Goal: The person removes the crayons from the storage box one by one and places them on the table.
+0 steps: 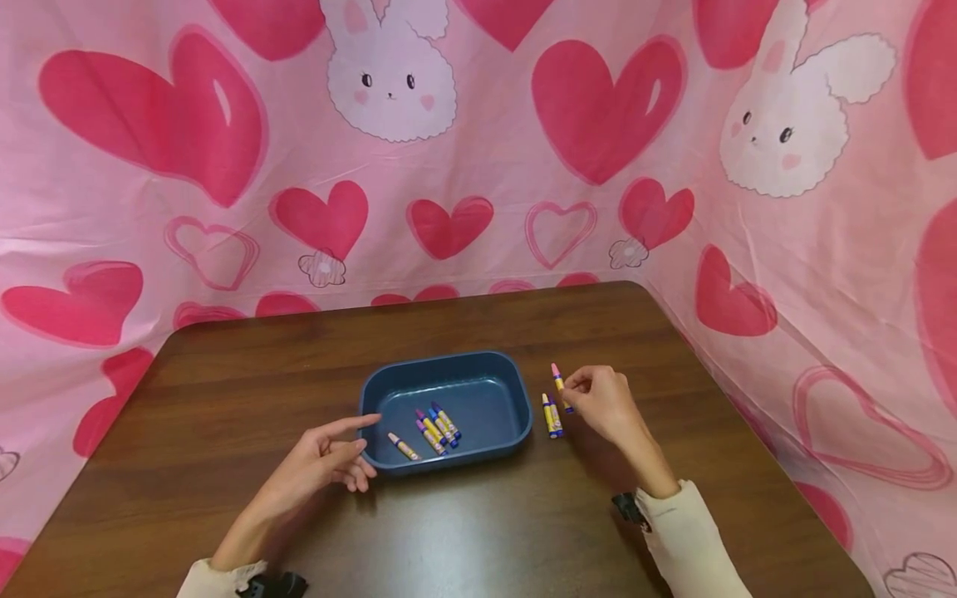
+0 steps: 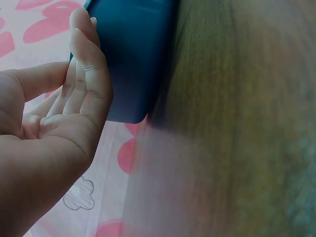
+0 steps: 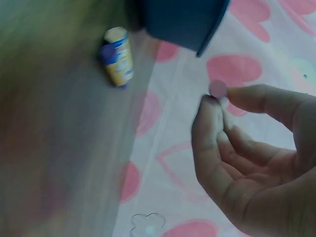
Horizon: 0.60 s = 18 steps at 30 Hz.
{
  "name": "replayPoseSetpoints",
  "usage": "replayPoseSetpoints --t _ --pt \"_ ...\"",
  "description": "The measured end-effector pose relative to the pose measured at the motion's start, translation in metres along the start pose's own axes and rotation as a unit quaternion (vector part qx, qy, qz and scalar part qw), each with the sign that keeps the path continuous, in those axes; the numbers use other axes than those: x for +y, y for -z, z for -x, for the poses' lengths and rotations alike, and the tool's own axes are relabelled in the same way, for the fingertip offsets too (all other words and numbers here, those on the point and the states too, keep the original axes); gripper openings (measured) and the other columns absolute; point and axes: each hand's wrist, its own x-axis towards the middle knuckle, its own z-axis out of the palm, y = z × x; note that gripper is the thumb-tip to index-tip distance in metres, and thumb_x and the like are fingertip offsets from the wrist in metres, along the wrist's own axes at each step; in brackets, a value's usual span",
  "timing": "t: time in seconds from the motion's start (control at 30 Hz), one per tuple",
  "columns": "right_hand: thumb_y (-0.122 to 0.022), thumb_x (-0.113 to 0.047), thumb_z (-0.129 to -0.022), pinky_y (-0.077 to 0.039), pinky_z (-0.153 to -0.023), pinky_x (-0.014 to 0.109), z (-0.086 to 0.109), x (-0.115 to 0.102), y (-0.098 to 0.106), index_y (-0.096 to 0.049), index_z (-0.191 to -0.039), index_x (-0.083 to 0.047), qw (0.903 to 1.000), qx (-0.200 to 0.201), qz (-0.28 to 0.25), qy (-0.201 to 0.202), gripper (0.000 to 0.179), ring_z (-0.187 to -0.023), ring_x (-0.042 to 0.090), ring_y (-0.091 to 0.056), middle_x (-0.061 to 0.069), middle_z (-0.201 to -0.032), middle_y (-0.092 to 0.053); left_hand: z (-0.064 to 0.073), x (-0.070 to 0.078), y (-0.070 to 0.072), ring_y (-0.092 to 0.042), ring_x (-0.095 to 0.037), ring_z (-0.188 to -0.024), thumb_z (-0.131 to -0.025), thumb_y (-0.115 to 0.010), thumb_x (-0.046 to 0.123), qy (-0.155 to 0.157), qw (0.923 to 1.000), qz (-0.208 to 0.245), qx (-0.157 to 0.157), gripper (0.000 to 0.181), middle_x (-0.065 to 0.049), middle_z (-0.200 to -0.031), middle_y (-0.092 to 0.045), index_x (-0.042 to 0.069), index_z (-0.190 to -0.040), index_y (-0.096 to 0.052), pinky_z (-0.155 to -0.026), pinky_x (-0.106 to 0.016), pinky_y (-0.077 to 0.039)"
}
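A dark blue tray (image 1: 486,403) lies on the table, with several crayons (image 1: 441,426) bunched in its near part and one pale-tipped crayon (image 1: 404,447) apart to their left. My left hand (image 1: 321,457) is at the tray's left end, its index finger straight over the rim and the other fingers loosely bent; firm contact is hard to judge. Right of the tray, my right hand (image 1: 604,404) pinches a pink crayon (image 3: 217,89) between thumb and fingertips. Two crayons, one pale-tipped (image 3: 117,35) and one purple-tipped (image 3: 108,53), lie side by side between the tray and that hand.
The brown wooden table (image 1: 247,390) has rounded far corners. A pink curtain (image 1: 478,174) with hearts and rabbits hangs behind it and along the right side. Dark straps (image 1: 631,508) sit at both cream sleeves.
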Motion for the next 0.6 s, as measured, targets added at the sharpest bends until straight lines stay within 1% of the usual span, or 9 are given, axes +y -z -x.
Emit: replayPoseSetpoints --t 0.13,0.2,0.27,0.37,0.47,0.6 --pt "-0.071 -0.010 -0.082 -0.045 -0.052 0.028 -0.001 0.012 -0.004 -0.071 -0.075 -0.006 0.9985 -0.048 0.018 -0.017 0.008 -0.056 0.012 -0.056 -0.002 -0.060 -0.061 0.001 0.000 0.000 -0.072 -0.028 -0.074 -0.105 -0.049 0.012 0.005 1.0000 0.001 0.004 0.052 -0.040 -0.096 -0.065 -0.007 -0.150 -0.032 -0.071 -0.043 -0.061" --pt "-0.070 -0.008 -0.082 -0.046 -0.050 0.026 -0.002 0.018 -0.008 -0.070 -0.071 -0.007 0.9975 -0.064 0.022 -0.020 0.011 -0.054 0.011 -0.057 -0.003 -0.058 -0.061 0.002 0.000 0.001 -0.072 -0.028 -0.073 -0.105 -0.049 0.012 0.010 0.9999 0.003 0.006 0.052 -0.041 -0.097 -0.064 -0.007 -0.150 -0.032 -0.071 -0.043 -0.061" --pt "-0.069 -0.005 -0.082 -0.048 -0.049 0.025 -0.003 0.024 -0.012 -0.070 -0.069 -0.007 0.9965 -0.078 0.020 -0.024 0.014 -0.051 0.010 -0.059 -0.003 -0.056 -0.061 0.002 0.000 0.001 -0.072 -0.028 -0.073 -0.105 -0.050 0.014 0.018 0.9998 0.002 0.009 0.054 -0.039 -0.096 -0.066 -0.007 -0.151 -0.031 -0.071 -0.042 -0.061" --pt "-0.067 -0.004 -0.083 -0.052 -0.050 0.026 -0.005 0.029 -0.015 -0.071 -0.069 -0.005 0.9949 -0.096 0.010 -0.030 0.015 -0.051 0.011 -0.062 -0.001 -0.059 -0.065 0.001 -0.001 0.001 -0.072 -0.028 -0.073 -0.105 -0.050 0.013 0.017 0.9998 0.000 0.009 0.054 -0.037 -0.095 -0.067 -0.007 -0.151 -0.031 -0.071 -0.042 -0.061" --pt "-0.067 -0.003 -0.083 -0.055 -0.050 0.027 -0.007 0.031 -0.018 -0.072 -0.070 -0.003 0.9928 -0.110 -0.005 -0.047 0.014 -0.052 0.013 -0.064 0.003 -0.062 -0.067 0.000 0.000 0.001 -0.072 -0.028 -0.073 -0.105 -0.051 0.013 0.014 0.9999 -0.001 0.009 0.054 -0.036 -0.095 -0.067 -0.007 -0.151 -0.031 -0.071 -0.042 -0.061" --pt "-0.068 -0.002 -0.084 -0.057 -0.050 0.029 -0.009 0.032 -0.021 -0.071 -0.071 -0.002 0.9897 -0.126 -0.013 -0.066 0.013 -0.052 0.014 -0.065 0.004 -0.064 -0.067 0.000 0.000 0.000 -0.072 -0.029 -0.073 -0.105 -0.051 0.015 0.019 0.9997 -0.002 0.013 0.054 -0.032 -0.094 -0.069 -0.006 -0.151 -0.032 -0.071 -0.042 -0.061"
